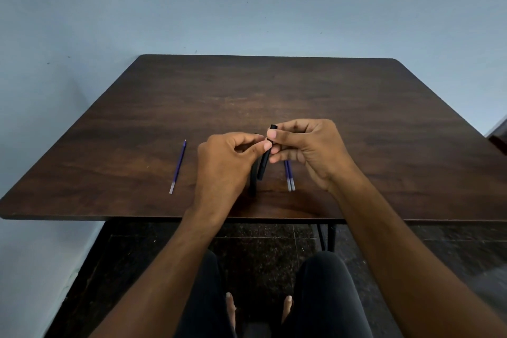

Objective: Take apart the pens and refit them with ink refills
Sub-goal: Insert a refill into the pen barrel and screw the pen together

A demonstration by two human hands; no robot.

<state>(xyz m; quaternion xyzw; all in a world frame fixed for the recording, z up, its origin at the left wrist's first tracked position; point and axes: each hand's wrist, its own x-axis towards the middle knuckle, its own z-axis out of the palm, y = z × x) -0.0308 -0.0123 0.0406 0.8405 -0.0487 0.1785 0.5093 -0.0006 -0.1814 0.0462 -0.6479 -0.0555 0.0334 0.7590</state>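
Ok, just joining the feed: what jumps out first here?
Both hands meet over the table's middle, left hand and right hand pinching a black pen. One blue refill lies alone at left; two refills lie side by side under the right hand.

Place: a plain room, most likely in a home | Wall: bare pale blue wall (247, 3) with small marks | Table: dark brown wooden table (274, 90) on thin black legs, pushed against the wall | Floor: dark speckled stone tiles (260, 250) | Person: sits with bare feet (230, 307) under the table
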